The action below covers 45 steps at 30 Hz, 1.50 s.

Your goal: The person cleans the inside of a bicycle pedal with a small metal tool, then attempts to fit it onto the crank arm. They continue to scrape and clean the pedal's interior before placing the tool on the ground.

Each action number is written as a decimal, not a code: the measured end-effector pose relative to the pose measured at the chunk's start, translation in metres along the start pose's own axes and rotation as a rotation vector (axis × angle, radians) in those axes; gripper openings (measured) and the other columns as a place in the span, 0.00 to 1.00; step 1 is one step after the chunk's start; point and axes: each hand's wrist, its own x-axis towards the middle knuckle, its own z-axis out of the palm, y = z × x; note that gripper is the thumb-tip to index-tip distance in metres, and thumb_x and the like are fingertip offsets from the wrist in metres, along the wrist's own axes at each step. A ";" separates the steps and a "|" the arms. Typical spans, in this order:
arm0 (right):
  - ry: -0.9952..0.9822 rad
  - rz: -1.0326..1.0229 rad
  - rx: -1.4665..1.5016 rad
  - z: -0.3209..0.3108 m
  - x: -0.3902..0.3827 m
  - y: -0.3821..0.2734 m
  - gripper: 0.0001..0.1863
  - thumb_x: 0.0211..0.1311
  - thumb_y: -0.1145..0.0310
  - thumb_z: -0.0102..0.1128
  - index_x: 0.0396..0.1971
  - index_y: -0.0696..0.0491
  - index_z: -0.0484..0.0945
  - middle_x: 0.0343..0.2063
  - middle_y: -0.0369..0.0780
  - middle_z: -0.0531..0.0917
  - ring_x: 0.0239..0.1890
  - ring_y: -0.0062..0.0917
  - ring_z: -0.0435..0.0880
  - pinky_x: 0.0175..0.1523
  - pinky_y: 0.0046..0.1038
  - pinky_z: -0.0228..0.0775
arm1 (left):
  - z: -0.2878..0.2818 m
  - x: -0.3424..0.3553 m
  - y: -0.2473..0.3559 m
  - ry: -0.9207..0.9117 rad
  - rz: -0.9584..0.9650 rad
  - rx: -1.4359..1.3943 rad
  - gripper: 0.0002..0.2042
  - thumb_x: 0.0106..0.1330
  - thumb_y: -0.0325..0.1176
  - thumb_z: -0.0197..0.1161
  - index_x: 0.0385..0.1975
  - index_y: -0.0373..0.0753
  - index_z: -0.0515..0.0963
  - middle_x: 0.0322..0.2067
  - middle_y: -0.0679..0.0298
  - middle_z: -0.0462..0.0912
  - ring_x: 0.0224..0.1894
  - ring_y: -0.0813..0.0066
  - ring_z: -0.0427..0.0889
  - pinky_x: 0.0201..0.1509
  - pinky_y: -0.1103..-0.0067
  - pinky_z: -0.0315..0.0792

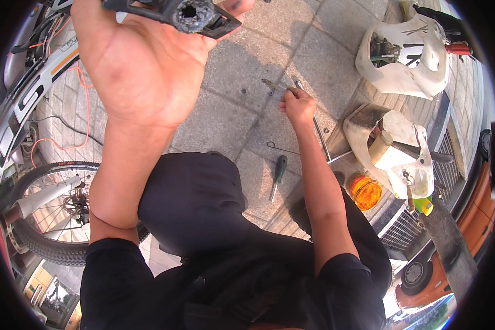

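Close to the camera at the upper left, my left hand (148,74) has a black bicycle pedal (217,16) in its fingers, palm toward me. Grey grease rings the round hole in the pedal's end. Lower down, over the paving, my right hand (298,107) is closed in a pinch. From its fingertips a thin stick-like piece (269,84) with a dark yellowish tip points left; its exact kind is too small to tell. Beside that hand lies a long metal wrench bar (320,135). A dark-handled screwdriver (279,173) and a thin hooked wire (283,147) rest nearer me.
On the right are two cut white plastic containers (368,82) (357,118) with tools inside, plus an open tub of orange grease (366,192). A bicycle wheel (55,212) and frame (44,82) stand at left, by an orange cord (85,82). Small nuts (243,91) dot the paving.
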 end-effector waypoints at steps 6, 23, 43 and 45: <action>0.096 -0.312 -0.190 0.004 -0.007 0.006 0.16 0.69 0.67 0.62 0.51 0.59 0.86 0.30 0.40 0.90 0.33 0.20 0.90 0.42 0.24 0.80 | 0.013 -0.012 0.003 -0.058 0.017 0.058 0.31 0.67 0.66 0.58 0.34 0.38 0.83 0.26 0.60 0.84 0.40 0.45 0.83 0.47 0.59 0.78; 0.125 -0.339 -0.294 0.004 -0.015 -0.002 0.16 0.64 0.63 0.63 0.48 0.53 0.89 0.41 0.49 0.90 0.43 0.38 0.91 0.53 0.34 0.80 | 0.013 -0.008 0.007 -0.008 -0.013 0.041 0.30 0.68 0.65 0.57 0.35 0.38 0.83 0.25 0.61 0.84 0.38 0.46 0.84 0.45 0.59 0.79; 0.202 -0.563 -0.421 0.002 -0.018 -0.016 0.15 0.65 0.66 0.62 0.49 0.52 0.88 0.46 0.49 0.89 0.49 0.41 0.90 0.56 0.35 0.80 | -0.002 -0.002 -0.011 -0.047 0.083 -0.022 0.27 0.68 0.61 0.59 0.33 0.37 0.82 0.26 0.59 0.84 0.38 0.47 0.84 0.50 0.60 0.77; 0.176 -0.653 -0.478 0.002 -0.015 -0.011 0.13 0.65 0.68 0.62 0.47 0.52 0.87 0.44 0.48 0.88 0.47 0.45 0.88 0.54 0.39 0.80 | 0.006 -0.009 -0.011 -0.054 0.106 0.011 0.27 0.68 0.61 0.60 0.33 0.37 0.81 0.26 0.59 0.84 0.37 0.47 0.84 0.51 0.61 0.77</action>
